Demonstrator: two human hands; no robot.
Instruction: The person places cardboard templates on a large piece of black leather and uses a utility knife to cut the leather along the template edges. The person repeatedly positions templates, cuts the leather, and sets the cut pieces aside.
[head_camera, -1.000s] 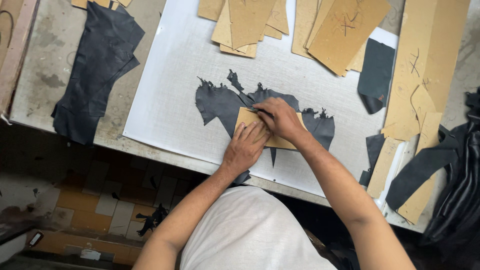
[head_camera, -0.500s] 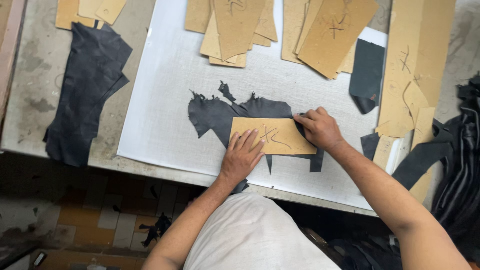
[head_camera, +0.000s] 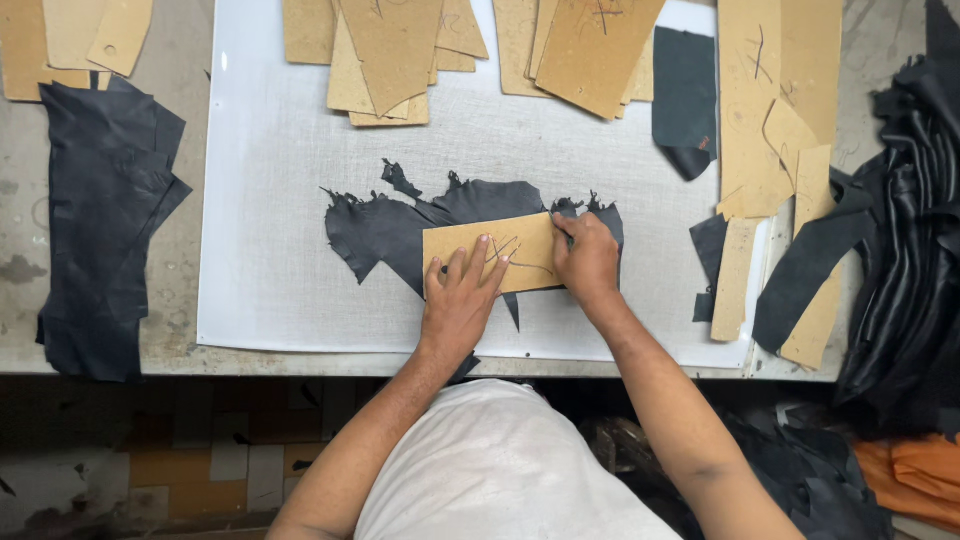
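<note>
A tan cardboard pattern (head_camera: 455, 245) lies on a ragged piece of black leather (head_camera: 385, 230) in the middle of a white cutting sheet (head_camera: 270, 200). My left hand (head_camera: 458, 305) lies flat on the pattern's lower middle, fingers spread, pressing it down. My right hand (head_camera: 587, 258) sits at the pattern's right end with its fingers curled against the upper right corner. Whether it holds a small tool is hidden by the fingers.
Stacks of cardboard patterns (head_camera: 390, 50) lie along the sheet's far edge and on the right (head_camera: 760, 100). Black leather pieces (head_camera: 100, 220) lie on the grey table at left, one (head_camera: 685, 90) at top right. A black leather heap (head_camera: 910, 230) fills the right side.
My right hand slid from the pattern's middle to its right end, then up to the upper right corner. My left hand stayed pressed on the pattern.
</note>
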